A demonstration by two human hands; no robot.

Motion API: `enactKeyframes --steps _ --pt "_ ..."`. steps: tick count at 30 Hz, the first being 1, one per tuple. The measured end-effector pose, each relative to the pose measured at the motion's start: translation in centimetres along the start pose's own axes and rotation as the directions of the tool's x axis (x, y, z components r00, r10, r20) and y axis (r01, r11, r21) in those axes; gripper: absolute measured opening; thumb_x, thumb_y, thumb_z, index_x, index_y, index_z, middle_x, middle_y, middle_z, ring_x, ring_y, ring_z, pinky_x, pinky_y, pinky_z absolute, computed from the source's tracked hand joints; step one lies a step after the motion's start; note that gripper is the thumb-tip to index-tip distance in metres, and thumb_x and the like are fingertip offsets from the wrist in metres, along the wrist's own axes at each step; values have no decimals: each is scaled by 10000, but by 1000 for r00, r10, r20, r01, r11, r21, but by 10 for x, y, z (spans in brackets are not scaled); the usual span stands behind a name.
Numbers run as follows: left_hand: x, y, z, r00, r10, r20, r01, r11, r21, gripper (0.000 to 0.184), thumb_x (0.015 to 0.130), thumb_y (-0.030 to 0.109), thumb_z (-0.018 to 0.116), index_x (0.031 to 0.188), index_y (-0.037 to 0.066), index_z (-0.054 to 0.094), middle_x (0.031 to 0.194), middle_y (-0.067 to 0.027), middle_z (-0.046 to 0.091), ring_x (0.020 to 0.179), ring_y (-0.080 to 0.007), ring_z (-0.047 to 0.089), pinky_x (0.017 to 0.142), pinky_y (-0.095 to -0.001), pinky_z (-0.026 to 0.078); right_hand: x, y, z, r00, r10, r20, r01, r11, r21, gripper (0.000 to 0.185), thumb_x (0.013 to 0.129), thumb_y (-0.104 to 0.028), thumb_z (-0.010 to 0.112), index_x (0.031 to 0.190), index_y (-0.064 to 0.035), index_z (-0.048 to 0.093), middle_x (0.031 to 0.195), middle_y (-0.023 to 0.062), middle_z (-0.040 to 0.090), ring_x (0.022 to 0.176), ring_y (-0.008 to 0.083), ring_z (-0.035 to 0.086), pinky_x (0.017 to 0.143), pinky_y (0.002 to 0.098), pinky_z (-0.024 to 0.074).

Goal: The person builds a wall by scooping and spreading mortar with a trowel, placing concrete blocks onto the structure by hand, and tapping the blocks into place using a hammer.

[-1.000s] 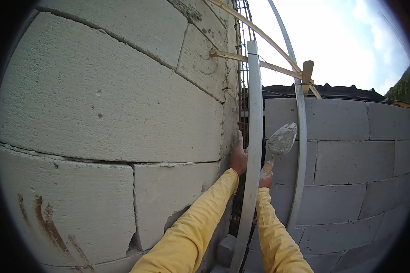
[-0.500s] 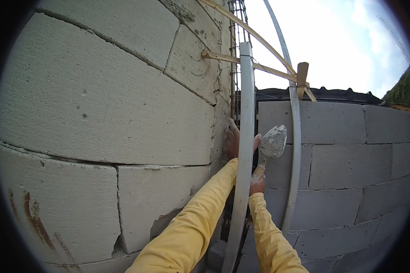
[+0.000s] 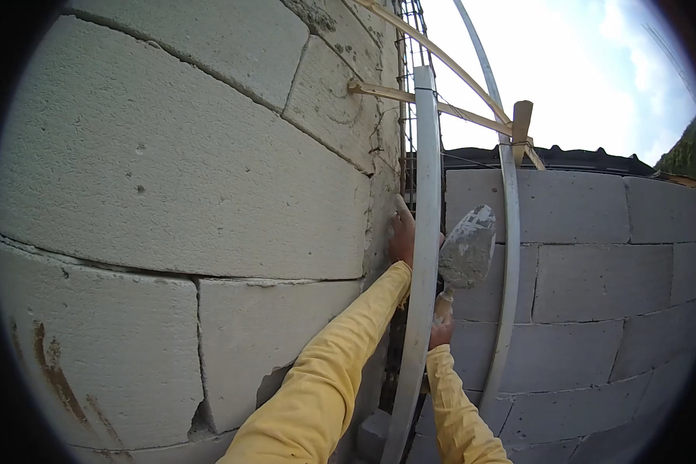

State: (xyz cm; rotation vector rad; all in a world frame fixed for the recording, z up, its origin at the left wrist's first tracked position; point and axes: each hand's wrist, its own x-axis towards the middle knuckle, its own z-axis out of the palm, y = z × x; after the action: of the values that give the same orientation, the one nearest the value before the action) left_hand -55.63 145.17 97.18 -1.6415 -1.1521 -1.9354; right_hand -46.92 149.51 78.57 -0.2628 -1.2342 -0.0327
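My right hand (image 3: pixel 441 329) is closed around the handle of a mortar-smeared trowel (image 3: pixel 469 247). The blade points upward, just right of an upright metal bar (image 3: pixel 425 178). Behind that bar, my left hand (image 3: pixel 401 236) reaches up beside the edge of the pale block wall (image 3: pixel 209 170). One of its fingers stretches upward near the wall's edge, and a fingertip shows on the bar's other side. The bar hides the rest of that hand, so its palm cannot be seen. Yellow sleeves cover both arms.
A grey block wall (image 3: pixel 580 286) stands on the right, with a second metal bar (image 3: pixel 509 232) before it. Wooden strips (image 3: pixel 441 108) cross above, tied near a wooden wedge (image 3: pixel 521 127). Steel rebar (image 3: pixel 411 54) rises in the corner gap. A dark corrugated roof edge (image 3: pixel 564 157) lies behind.
The trowel has dropped a little, and its blade has turned to show a broader face. My left hand's fingers show less on the right side of the bar. The view has shifted slightly.
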Motion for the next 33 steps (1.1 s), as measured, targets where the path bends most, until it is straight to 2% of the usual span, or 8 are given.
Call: enactKeyframes --steps 6,12,15,18,23,26,29,33 --pt "11 -35 27 966 219 -135 -222 975 -8 636 652 289 695 1185 6 496 1096 -211 543 1038 -391 517 877 -480 447 -4 -5 3 985 173 -27 -172 985 19 362 739 -184 755 982 20 582 860 132 647 755 244 618 705 380 486" --pt "6 -23 19 992 115 -53 -117 993 -33 970 649 315 718 1421 65 185 1262 -234 469 1102 -412 532 913 -472 465 -2 -18 3 963 269 -32 -265 961 84 376 741 -182 755 994 32 577 862 118 644 752 227 612 698 364 490" --pt "2 -19 20 989 110 -95 -119 988 -97 793 672 318 695 1346 49 376 1198 -201 525 1082 -367 533 921 -451 446 1 -45 3 931 362 -45 -350 922 169 404 740 -182 751 1018 43 563 877 111 635 771 213 604 697 358 489" --pt "15 -49 45 991 128 -27 -131 986 -101 902 651 324 697 1414 80 283 1245 -225 496 1077 -410 550 867 -488 478 -1 -32 7 923 381 -58 -364 911 193 438 734 -187 749 1043 50 549 882 105 624 782 204 596 695 355 487" --pt "17 -43 37 989 37 147 -33 999 -26 561 711 401 660 1115 18 589 984 -182 627 914 -319 616 820 -411 486 -4 -41 12 925 368 -93 -341 914 219 456 731 -214 753 1041 48 544 885 114 615 766 209 586 695 356 481" --pt "-7 2 0 995 91 44 -86 991 -101 584 676 375 652 983 -121 615 868 -310 621 845 -367 623 777 -428 496 -5 -40 9 921 387 -42 -372 907 196 456 738 -227 752 1037 46 542 889 123 613 760 216 586 698 358 480" --pt "-24 56 -38 955 -75 289 84 996 -19 644 652 360 645 1045 -147 585 939 -347 606 935 -391 610 847 -424 482 -6 -38 8 917 399 0 -389 892 229 458 743 -235 754 1039 41 540 898 129 615 762 222 592 703 361 483" --pt "-29 56 -28 996 13 91 -15 1000 13 806 639 364 667 1188 -190 466 1126 -385 531 1105 -430 527 976 -411 411 -7 -32 10 918 396 12 -385 885 262 454 747 -235 753 1047 30 538 901 130 617 766 228 603 709 364 488"
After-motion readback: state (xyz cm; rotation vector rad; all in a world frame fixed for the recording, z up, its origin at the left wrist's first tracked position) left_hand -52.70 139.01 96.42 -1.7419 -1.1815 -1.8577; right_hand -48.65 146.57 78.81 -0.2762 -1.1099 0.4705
